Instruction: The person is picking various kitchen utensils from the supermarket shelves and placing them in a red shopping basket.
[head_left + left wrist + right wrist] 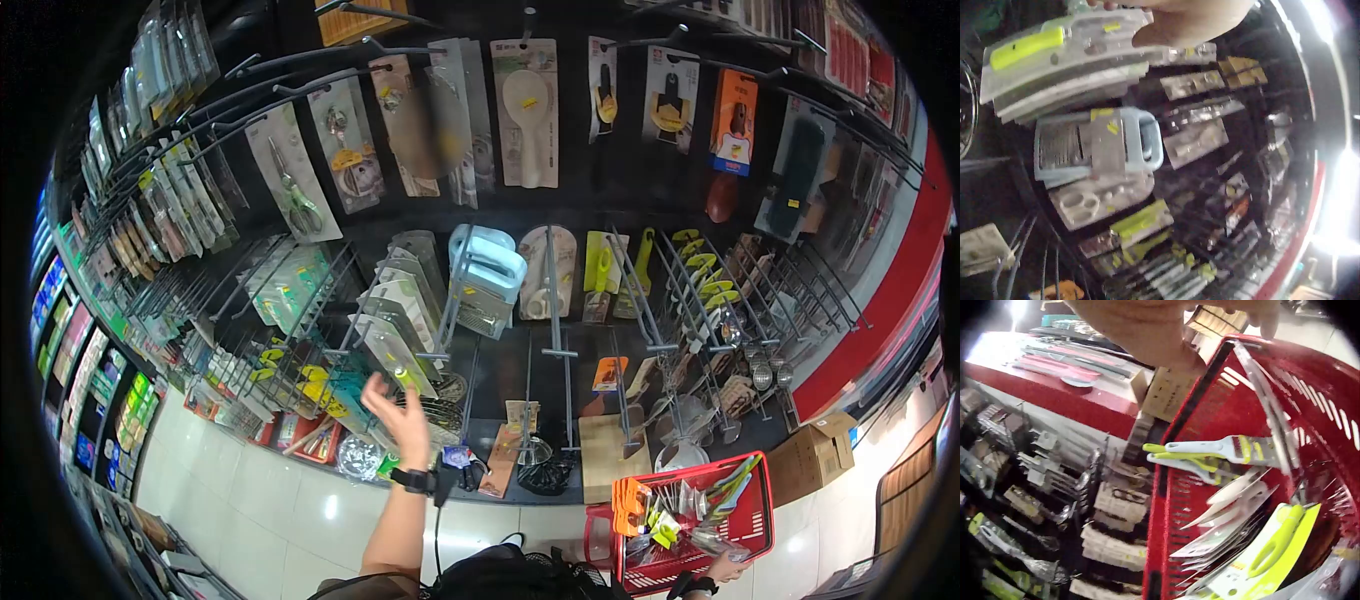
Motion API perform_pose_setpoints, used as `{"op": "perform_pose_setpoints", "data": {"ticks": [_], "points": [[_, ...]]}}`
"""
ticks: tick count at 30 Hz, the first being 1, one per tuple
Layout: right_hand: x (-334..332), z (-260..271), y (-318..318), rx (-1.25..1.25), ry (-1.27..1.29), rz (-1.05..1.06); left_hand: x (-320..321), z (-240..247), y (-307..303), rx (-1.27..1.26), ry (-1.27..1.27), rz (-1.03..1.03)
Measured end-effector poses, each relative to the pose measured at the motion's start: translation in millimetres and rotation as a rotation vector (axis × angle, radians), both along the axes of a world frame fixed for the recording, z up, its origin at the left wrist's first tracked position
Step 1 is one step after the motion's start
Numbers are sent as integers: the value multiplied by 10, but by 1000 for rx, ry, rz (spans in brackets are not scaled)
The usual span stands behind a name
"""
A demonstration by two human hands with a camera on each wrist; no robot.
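My left hand (402, 425) is raised beside hanging packs of green-handled tools (395, 352), its fingers spread and nothing held. The left wrist view has this hand (1194, 22) at the top, over a clear pack with a yellow-green handle (1027, 49); whether they touch is unclear. At the near right corner of the red basket (755, 500), my right hand (728, 568) curls over the rim. Seen from the right wrist, thumb and fingers of the hand (1147, 328) straddle the corner of the basket (1329, 362), near a clear pack's upper end. Packaged utensils lie inside.
A light-blue grater (488, 262) hangs right of the green-handled packs. Long metal hooks (556, 351) stick out from the dark display wall. A cardboard box (815, 460) stands on the floor beyond the basket. Pale tiled floor (300, 520) shows at the lower left.
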State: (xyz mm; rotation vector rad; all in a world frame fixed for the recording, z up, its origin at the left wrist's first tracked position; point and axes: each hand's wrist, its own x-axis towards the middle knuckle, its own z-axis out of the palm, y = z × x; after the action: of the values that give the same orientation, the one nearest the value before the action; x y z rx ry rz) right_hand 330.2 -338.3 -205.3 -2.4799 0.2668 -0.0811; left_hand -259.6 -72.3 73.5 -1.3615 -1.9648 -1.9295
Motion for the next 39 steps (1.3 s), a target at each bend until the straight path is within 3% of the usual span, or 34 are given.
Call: {"op": "perform_pose_setpoints", "data": {"ticks": [2, 3, 5, 6, 7, 9, 13, 14, 16, 21, 24, 31, 33, 37, 39], "points": [[35, -154, 28, 49, -244, 83, -290, 100, 114, -8, -107, -15], [-94, 25, 105, 51, -248, 86, -452, 113, 194, -4, -153, -52], [-422, 344, 261, 316, -433, 372, -776, 84, 398, 9, -295, -164], [-520, 421, 342, 313, -493, 470, -885, 204, 427, -64, -300, -252], [-656, 510, 431, 318, -495, 472, -972, 276, 469, -59, -301, -250], [-1194, 1041, 700, 781, -170, 566, -1116, 380, 555, -41, -406, -662], [-1649, 1218, 953, 841, 39, 778, -1380, 354, 779, -156, -353, -767], [-1770, 1334, 1000, 798, 6, 875, -1439, 334, 878, -151, -170, -705], [-1824, 1171, 1108, 820, 76, 920, -1525, 239, 984, -181, -175, -696], [-2239, 1413, 1258, 760, 120, 998, -1428, 327, 1042, -150, -138, -713], [-2472, 1659, 1281, 857, 365, 983, -1432, 370, 1022, -179, -285, -777], [-2641, 1452, 1274, 758, 276, 1079, -1553, 463, 1186, -197, -405, -947], [-2824, 1727, 1304, 756, 315, 1082, -1531, 424, 1164, -41, -707, -1087], [-2842, 1418, 1262, 741, 348, 1078, -1689, 84, 1327, -12, -701, -1075], [-3027, 1612, 1288, 757, 314, 1094, -1618, 198, 1083, 128, -660, -1078]]}}
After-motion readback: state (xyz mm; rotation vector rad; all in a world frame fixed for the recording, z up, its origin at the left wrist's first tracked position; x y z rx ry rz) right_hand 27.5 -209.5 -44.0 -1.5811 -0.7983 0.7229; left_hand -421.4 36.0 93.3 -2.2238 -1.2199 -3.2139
